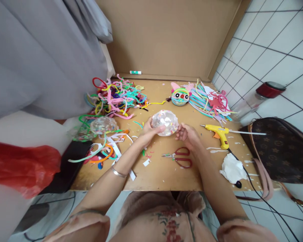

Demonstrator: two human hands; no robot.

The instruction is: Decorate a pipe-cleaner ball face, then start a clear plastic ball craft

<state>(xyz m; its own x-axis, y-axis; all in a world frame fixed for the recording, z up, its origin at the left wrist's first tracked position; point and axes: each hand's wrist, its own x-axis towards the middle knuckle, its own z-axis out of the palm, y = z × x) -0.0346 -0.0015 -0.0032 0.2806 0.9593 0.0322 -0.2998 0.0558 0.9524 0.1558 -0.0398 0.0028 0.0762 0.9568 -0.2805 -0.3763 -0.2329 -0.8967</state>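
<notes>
A clear, rounded plastic bowl [165, 121] with small coloured specks is held above the middle of the table. My left hand [151, 132] grips its left side, thumb laid across the front. At the bowl's right edge, my right hand [188, 134] has its fingers curled in; whatever is between them is too small to make out. Below the hands lies a pair of red-handled scissors [182, 158], blades pointing left. Behind the bowl sits a ball wrapped in coloured strands with a face [181, 96], pink ears and a tail of pipe cleaners [200, 102].
A tangled heap of pipe cleaners [118, 95] fills the back left, with another clear bowl [104, 125] in front. On the right are a yellow glue gun [219, 132], crumpled tissue [232, 168], a brown handbag [280, 148] and a red-lidded bottle [251, 101]. A glue stick [135, 72] lies at the back.
</notes>
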